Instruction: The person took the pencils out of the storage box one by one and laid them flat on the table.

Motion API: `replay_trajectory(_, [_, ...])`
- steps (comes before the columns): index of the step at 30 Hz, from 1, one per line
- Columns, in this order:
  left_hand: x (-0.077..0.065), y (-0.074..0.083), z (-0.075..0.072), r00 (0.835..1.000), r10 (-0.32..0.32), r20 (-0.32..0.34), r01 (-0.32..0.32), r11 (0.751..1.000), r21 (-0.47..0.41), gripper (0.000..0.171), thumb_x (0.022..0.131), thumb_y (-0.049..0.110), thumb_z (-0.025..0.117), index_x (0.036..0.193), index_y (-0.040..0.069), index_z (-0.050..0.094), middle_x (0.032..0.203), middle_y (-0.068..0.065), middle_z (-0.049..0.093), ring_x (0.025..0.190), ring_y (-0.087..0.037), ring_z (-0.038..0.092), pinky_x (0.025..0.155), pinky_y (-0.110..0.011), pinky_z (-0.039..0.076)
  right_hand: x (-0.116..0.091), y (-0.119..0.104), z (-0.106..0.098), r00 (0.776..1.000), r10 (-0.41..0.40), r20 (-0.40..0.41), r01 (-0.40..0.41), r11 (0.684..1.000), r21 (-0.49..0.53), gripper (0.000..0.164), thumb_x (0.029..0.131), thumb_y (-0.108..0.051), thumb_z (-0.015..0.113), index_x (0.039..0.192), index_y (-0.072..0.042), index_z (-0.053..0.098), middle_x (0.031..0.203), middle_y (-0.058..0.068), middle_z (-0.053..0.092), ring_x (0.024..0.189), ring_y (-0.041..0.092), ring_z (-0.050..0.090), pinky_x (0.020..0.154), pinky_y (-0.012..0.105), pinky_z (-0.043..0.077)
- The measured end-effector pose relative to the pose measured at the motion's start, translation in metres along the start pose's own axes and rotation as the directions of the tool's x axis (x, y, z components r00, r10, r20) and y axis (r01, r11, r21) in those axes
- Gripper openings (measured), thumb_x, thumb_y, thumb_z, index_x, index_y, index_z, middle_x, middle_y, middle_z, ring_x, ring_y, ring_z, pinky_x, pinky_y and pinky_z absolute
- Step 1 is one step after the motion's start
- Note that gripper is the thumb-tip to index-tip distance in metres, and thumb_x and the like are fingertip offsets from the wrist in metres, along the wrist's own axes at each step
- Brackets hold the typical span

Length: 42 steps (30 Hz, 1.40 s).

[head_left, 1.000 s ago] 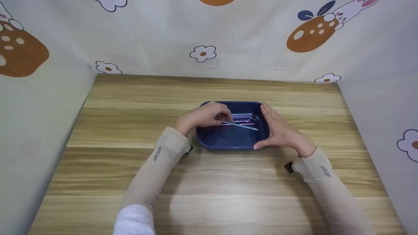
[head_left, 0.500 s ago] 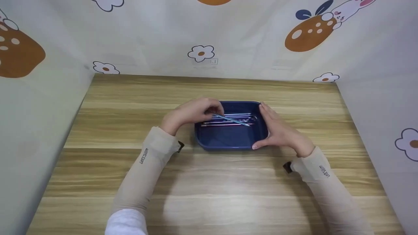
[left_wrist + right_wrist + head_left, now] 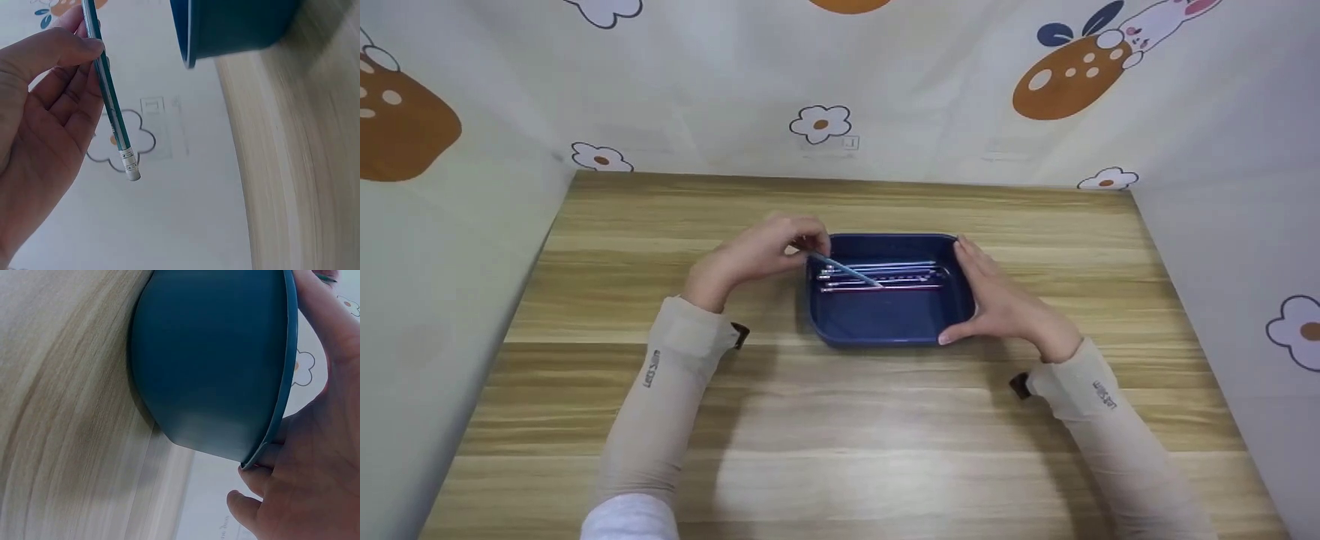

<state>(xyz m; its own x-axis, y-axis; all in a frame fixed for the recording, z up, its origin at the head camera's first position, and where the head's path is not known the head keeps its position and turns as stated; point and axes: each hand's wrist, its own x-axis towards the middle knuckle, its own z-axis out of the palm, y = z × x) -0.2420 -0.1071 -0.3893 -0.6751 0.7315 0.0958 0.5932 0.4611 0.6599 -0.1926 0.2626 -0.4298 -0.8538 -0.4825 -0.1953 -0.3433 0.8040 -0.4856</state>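
Observation:
My left hand (image 3: 757, 255) pinches a teal-and-silver striped pencil (image 3: 114, 109) between thumb and fingers at the left rim of a dark blue plastic basin (image 3: 877, 342). In the left wrist view the white eraser end of this pencil hangs free below the fingers. Its other end slants over the basin in the head view. Several shiny pencils (image 3: 896, 287) lie side by side along the basin's floor. At the basin's right end, my right hand (image 3: 1012, 307) holds the rim, thumb at the near corner and fingers at the far one.
The basin stands on a wood-grain table (image 3: 900, 435). A pale cloth wall (image 3: 720, 90) with printed flowers rises behind the table, and similar walls flank it on both sides.
My left hand has moved left with the striped pencil, from over the basin's middle to its left rim, uncovering the pencils' eraser ends. The right hand stays at the rim.

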Motion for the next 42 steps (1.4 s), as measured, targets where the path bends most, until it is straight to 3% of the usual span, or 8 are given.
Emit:
replay_trajectory(13, [-0.038,-0.038,-0.014,0.992,-0.047,-0.118,0.052,0.998,0.033,0.024,0.083,-0.015,0.055,0.099,-0.002,0.067,0.096,-0.015,0.072,0.095,-0.029,0.069,0.088,-0.041,0.058,0.0,0.001,0.002,0.999,-0.029,-0.032,0.029,1.0,-0.005,0.142,0.06,-0.057,0.089,0.158,0.003,0.004,0.166,0.024,0.001,0.155,0.04,0.002,0.125,0.057,0.011])
replay_trajectory(21, [-0.058,-0.064,-0.025,0.969,-0.19,-0.159,0.208,0.973,0.1,0.022,0.086,-0.014,0.056,0.098,0.0,0.068,0.099,-0.016,0.071,0.096,-0.031,0.067,0.089,-0.046,0.056,0.0,0.001,0.001,0.999,-0.024,-0.024,0.024,1.0,-0.002,0.144,0.06,-0.057,0.089,0.158,0.003,0.002,0.167,0.023,-0.001,0.155,0.04,0.0,0.125,0.056,0.011])
replay_trajectory(26, [-0.065,-0.08,-0.028,0.937,-0.313,-0.156,0.334,0.933,0.134,0.019,0.089,-0.013,0.058,0.098,0.001,0.067,0.1,-0.015,0.071,0.096,-0.029,0.065,0.09,-0.046,0.055,0.0,0.001,0.002,0.999,-0.032,-0.029,0.032,0.999,-0.002,0.143,0.06,-0.057,0.089,0.158,0.003,0.003,0.167,0.023,-0.001,0.155,0.04,0.001,0.125,0.056,0.011])
replay_trajectory(29, [-0.065,-0.086,-0.028,0.913,-0.386,-0.131,0.402,0.905,0.136,0.016,0.09,-0.009,0.06,0.099,0.003,0.067,0.1,-0.013,0.07,0.096,-0.027,0.064,0.089,-0.044,0.054,0.0,0.001,0.003,0.999,-0.042,-0.033,0.042,0.999,0.001,0.142,0.061,-0.056,0.089,0.157,0.004,0.003,0.166,0.024,-0.001,0.154,0.041,0.001,0.124,0.058,0.011])
replay_trajectory(31, [-0.063,-0.089,-0.028,0.909,-0.4,-0.117,0.414,0.899,0.143,0.015,0.091,-0.008,0.061,0.099,0.003,0.066,0.101,-0.014,0.069,0.095,-0.028,0.063,0.087,-0.044,0.053,0.0,0.001,0.002,0.999,-0.044,-0.032,0.044,0.999,-0.002,0.142,0.061,-0.056,0.089,0.157,0.005,0.004,0.166,0.024,0.0,0.154,0.041,0.001,0.124,0.058,0.012])
replay_trajectory(38, [-0.05,-0.094,-0.026,0.859,-0.502,-0.102,0.512,0.844,0.158,0.033,0.087,-0.014,0.051,0.101,0.012,0.066,0.105,-0.007,0.067,0.095,-0.024,0.058,0.083,-0.038,0.049,0.001,0.001,0.001,1.0,-0.025,-0.015,0.025,1.0,-0.019,0.143,0.061,-0.059,0.088,0.157,0.004,0.003,0.167,0.022,-0.001,0.155,0.039,0.0,0.125,0.056,0.01])
replay_trajectory(40, [-0.045,-0.097,-0.027,0.85,-0.519,-0.087,0.526,0.834,0.169,0.031,0.089,-0.012,0.052,0.102,0.013,0.065,0.106,-0.006,0.067,0.095,-0.023,0.056,0.083,-0.037,0.049,0.0,0.001,0.001,1.0,-0.025,-0.016,0.024,0.999,-0.022,0.143,0.061,-0.06,0.088,0.157,0.004,0.003,0.167,0.022,-0.001,0.155,0.039,0.0,0.125,0.056,0.01])
replay_trajectory(42, [-0.038,-0.1,-0.028,0.858,-0.508,-0.081,0.514,0.838,0.185,0.028,0.091,-0.011,0.053,0.102,0.012,0.066,0.105,-0.007,0.067,0.094,-0.023,0.057,0.082,-0.037,0.049,0.0,0.001,0.001,1.0,-0.025,-0.019,0.024,1.0,-0.02,0.143,0.061,-0.059,0.088,0.157,0.004,0.003,0.167,0.022,-0.001,0.155,0.039,0.001,0.125,0.055,0.011])
